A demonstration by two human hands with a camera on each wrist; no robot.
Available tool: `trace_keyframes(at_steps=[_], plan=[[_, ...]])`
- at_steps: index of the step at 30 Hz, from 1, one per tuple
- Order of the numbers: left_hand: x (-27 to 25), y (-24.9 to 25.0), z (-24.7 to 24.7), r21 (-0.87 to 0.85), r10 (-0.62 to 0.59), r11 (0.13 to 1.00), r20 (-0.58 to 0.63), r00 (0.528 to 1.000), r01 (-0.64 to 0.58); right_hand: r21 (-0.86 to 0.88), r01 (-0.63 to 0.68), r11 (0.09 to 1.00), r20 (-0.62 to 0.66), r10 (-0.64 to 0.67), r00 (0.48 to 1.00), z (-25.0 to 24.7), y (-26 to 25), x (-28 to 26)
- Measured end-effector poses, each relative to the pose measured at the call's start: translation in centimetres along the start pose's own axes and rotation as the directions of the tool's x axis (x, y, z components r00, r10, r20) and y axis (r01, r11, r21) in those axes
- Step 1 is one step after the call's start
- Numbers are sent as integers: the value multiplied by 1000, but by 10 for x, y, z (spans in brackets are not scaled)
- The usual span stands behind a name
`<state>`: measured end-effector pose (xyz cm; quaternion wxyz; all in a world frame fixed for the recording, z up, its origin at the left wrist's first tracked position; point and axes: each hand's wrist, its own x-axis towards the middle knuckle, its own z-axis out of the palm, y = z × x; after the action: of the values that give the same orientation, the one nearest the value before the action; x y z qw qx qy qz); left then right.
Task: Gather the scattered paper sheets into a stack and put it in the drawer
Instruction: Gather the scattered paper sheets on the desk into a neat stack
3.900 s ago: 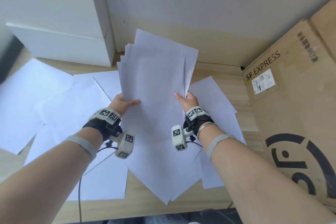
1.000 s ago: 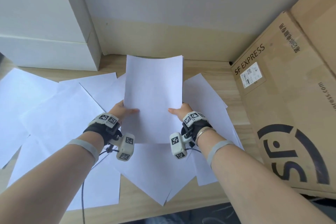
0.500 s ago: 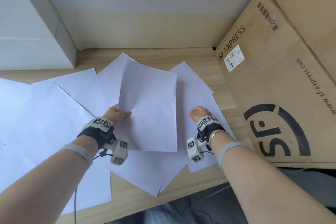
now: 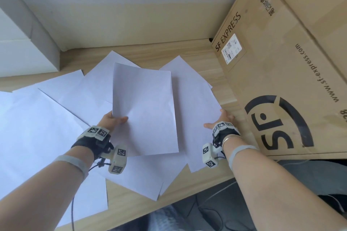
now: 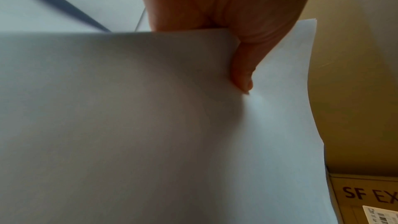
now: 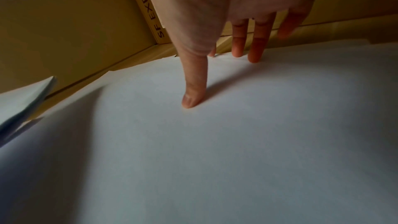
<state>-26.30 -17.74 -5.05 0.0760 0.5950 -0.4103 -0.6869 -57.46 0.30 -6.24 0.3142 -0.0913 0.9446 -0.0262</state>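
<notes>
Left hand (image 4: 112, 121) grip pinches stack (image 4: 144, 110) edge; right hand (image 4: 220, 121) fingers spread, touching sheet (image 4: 195, 103) edge

cardboard box (image 4: 281, 88) blocking right, white cabinet (image 4: 24, 39) left

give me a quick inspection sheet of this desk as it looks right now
surface: wooden desk, mostly covered by paper.
job's things: stack of sheets held above the desk; loose sheets scattered flat; white drawer unit at back left, closed as far as seen.
clutter: cardboard box on the right.
grippers: left hand pinches the stack's edge; right hand rests straight fingers on a loose sheet by the box.
cables: black cable hanging from the left wrist camera.
surroundings: plain wall behind.
</notes>
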Motion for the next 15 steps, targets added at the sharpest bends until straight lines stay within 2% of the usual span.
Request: trace_keyframes(at_steps=[7, 11, 15], plan=[[0, -5, -8, 11, 2, 1000, -28, 1000, -2, -26, -33, 999, -24, 32, 999, -3, 5, 3], [0, -8, -9, -2, 8, 1000, -22, 1000, -8, 36, -25, 999, 5, 25, 1000, -3, 4, 3], [-1, -11, -11, -2, 7, 1000, -36, 999, -7, 10, -30, 1000, -34, 30, 999, -4, 2, -1]])
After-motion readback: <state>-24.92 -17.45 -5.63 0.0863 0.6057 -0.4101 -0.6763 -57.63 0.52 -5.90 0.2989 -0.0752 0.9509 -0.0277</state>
